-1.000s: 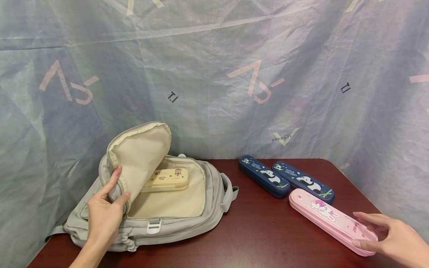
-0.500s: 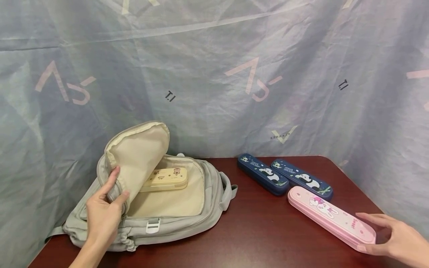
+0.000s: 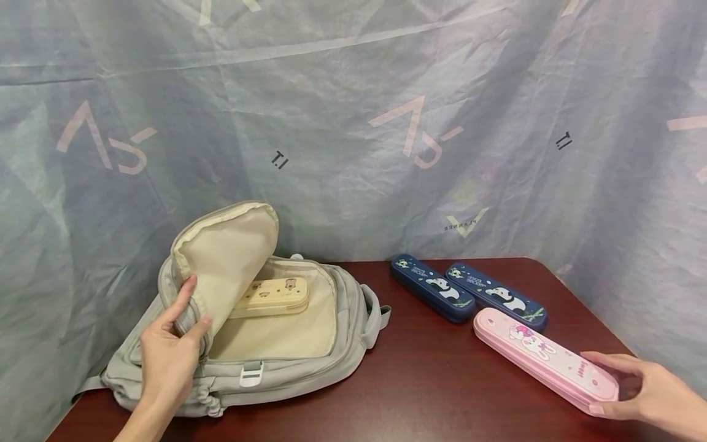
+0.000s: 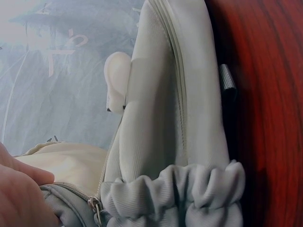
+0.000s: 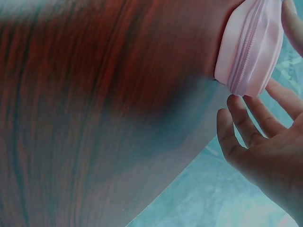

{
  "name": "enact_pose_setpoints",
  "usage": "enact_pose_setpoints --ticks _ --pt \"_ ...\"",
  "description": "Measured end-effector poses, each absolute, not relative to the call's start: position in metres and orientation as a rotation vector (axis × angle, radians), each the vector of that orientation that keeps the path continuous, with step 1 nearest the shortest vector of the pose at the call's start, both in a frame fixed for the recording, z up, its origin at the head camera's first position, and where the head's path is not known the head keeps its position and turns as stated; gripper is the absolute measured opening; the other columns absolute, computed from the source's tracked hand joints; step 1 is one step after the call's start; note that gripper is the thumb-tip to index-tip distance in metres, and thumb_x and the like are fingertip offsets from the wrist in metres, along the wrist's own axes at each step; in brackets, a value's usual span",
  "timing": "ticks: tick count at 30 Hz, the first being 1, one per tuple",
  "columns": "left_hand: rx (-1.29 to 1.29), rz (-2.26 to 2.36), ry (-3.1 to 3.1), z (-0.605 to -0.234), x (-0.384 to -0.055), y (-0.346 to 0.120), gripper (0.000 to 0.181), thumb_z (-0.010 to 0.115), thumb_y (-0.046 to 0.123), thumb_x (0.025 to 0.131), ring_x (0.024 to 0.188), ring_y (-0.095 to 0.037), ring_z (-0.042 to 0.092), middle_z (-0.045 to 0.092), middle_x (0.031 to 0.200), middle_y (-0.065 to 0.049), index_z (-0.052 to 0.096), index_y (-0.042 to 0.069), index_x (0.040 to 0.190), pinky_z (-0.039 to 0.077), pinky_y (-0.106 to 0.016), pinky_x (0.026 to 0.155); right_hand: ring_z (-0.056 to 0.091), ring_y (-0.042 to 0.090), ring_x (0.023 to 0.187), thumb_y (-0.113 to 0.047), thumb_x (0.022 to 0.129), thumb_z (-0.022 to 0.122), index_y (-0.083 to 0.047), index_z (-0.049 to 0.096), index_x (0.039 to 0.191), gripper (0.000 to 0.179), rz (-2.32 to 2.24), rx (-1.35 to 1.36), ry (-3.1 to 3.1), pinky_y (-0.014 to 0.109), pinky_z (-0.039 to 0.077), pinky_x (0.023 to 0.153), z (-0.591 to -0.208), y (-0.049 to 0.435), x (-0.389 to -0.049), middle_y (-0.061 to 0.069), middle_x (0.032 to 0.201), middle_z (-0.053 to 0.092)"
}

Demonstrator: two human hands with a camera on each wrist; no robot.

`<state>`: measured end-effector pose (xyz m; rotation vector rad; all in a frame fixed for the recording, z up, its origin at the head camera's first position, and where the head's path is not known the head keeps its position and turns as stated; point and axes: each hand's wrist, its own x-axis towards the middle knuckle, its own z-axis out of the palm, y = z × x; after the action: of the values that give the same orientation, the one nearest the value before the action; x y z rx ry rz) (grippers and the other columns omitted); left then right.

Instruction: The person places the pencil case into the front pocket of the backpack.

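On the left, my left hand (image 3: 172, 350) pinches the edge of the raised front flap (image 3: 232, 245) of a light grey backpack (image 3: 293, 383). The flap's cream lining faces me. Inside the opened compartment lies a yellow pencil case (image 3: 282, 296) with small printed figures, its left end hidden by the flap. At the right, my right hand (image 3: 652, 393) holds the near end of a pink pencil case (image 3: 544, 356) with a rabbit print, thumb on one side and fingers on the other. The right wrist view shows fingertips at the zippered end of this pink case (image 5: 248, 52).
Two blue panda pencil cases (image 3: 433, 288) (image 3: 499, 296) lie side by side behind the pink one. Everything stands on a dark red wooden table (image 3: 425, 387). A grey printed curtain (image 3: 331, 202) hangs directly behind and beside the table.
My right thumb has shifted towards the near end of the pink pencil case, and the case has turned slightly. My left hand keeps its hold on the flap.
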<state>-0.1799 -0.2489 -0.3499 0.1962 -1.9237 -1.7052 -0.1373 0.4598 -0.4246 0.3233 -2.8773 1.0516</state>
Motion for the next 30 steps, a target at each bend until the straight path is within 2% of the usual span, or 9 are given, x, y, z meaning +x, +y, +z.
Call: enact_pose_setpoints --ticks 2,4,13,20,30 --pt "0.204 -1.701 -1.924 -0.3498 -0.1796 -0.2489 0.076 0.064 -0.019 0.091 0.154 -0.001 0.021 0.048 0.158 0.014 0.057 0.027 0.151 0.015 -0.014 0.120 0.065 0.004 0.077 -0.003 0.084 0.085 -0.066 0.053 0.130 0.084 1.140 0.389 -2.847 0.022 0.056 0.064 -0.4274 0.4617 -0.1390 -0.039 0.113 0.052" --pt "0.213 -1.684 -1.936 -0.3500 -0.1794 -0.2489 0.076 0.065 -0.019 0.091 0.153 -0.001 0.021 0.048 0.157 0.015 0.057 0.027 0.151 0.014 -0.013 0.120 0.065 0.005 0.077 -0.001 0.084 0.084 -0.065 0.053 0.132 0.086 1.166 0.429 -2.825 0.022 0.056 0.063 -0.4295 0.4625 -0.1406 -0.038 0.115 0.052" --pt "0.201 -1.685 -1.928 -0.3507 -0.1805 -0.2490 0.075 0.065 -0.019 0.091 0.153 -0.002 0.022 0.049 0.157 0.015 0.057 0.025 0.151 0.018 -0.013 0.119 0.062 0.007 0.075 -0.010 0.085 0.085 -0.068 0.052 0.127 0.078 1.105 0.387 -2.889 0.023 0.056 0.064 -0.4305 0.4646 -0.1462 -0.036 0.110 0.053" --pt "0.209 -1.671 -1.941 -0.3505 -0.1804 -0.2495 0.075 0.066 -0.018 0.092 0.153 -0.001 0.021 0.048 0.157 0.016 0.056 0.027 0.151 0.016 -0.013 0.120 0.064 0.007 0.075 -0.005 0.083 0.084 -0.063 0.055 0.131 0.081 1.112 0.456 -2.837 0.023 0.055 0.063 -0.4330 0.4630 -0.1474 -0.033 0.112 0.056" --pt "0.202 -1.647 -1.937 -0.3505 -0.1802 -0.2485 0.074 0.067 -0.018 0.091 0.153 -0.002 0.024 0.050 0.156 0.016 0.057 0.024 0.151 0.017 -0.013 0.119 0.063 0.007 0.077 -0.007 0.086 0.083 -0.065 0.053 0.129 0.078 1.142 0.433 -2.875 0.023 0.056 0.064 -0.4303 0.4632 -0.1475 -0.032 0.111 0.056"
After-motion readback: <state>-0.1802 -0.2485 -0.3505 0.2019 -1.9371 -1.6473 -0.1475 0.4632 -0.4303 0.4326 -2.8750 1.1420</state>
